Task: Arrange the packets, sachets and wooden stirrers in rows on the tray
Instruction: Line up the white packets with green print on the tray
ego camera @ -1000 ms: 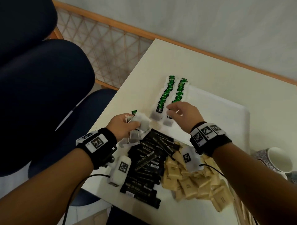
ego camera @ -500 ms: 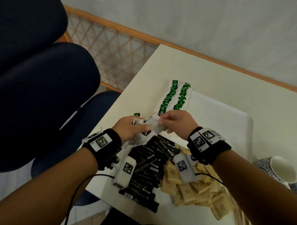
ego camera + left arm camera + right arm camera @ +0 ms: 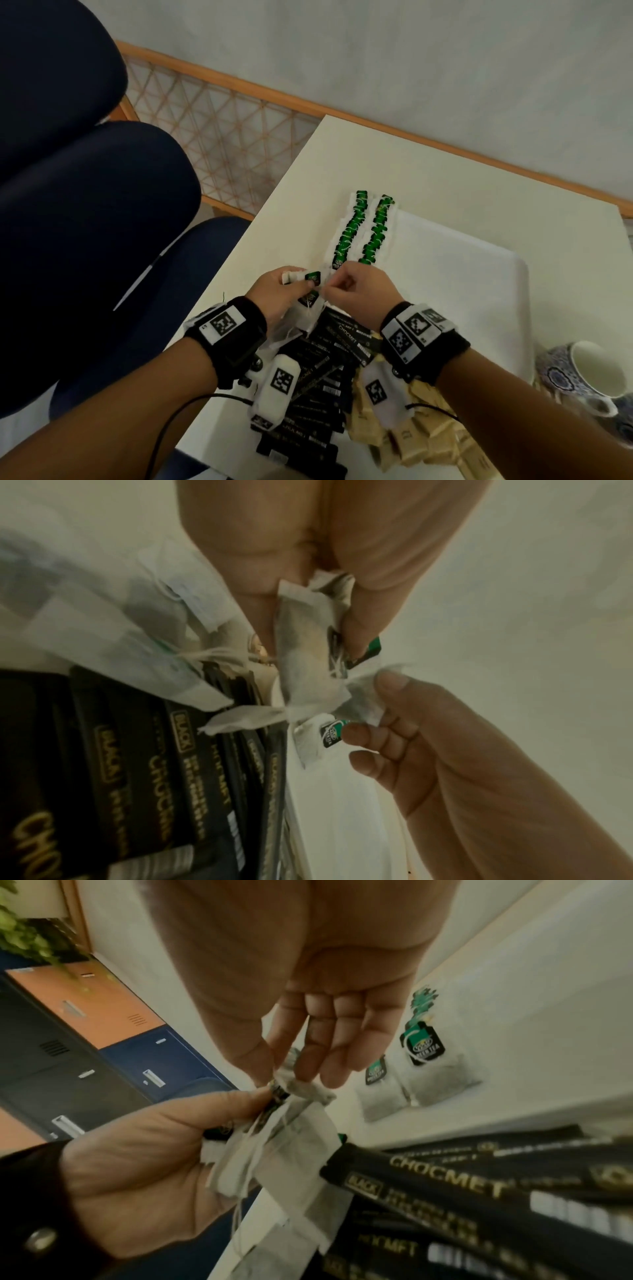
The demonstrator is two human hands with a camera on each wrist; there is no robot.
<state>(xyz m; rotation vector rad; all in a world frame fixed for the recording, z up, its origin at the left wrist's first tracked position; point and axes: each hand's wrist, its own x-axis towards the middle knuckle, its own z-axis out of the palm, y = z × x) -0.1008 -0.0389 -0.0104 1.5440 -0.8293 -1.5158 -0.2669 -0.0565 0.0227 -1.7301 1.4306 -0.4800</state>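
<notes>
Over the tray's point(image 3: 479, 274) near left corner, the left hand point(image 3: 277, 294) is gripping a bunch of tea bags point(image 3: 308, 310); the right hand point(image 3: 363, 294) is pinching one tea bag point(image 3: 363, 704), plain only from the wrist views; two rows of tea bags point(image 3: 359, 236) are lying beyond.

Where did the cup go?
In the head view the cup sits at the far right edge, on the table just past the white tray's right rim, beside the tan sachets.
</notes>
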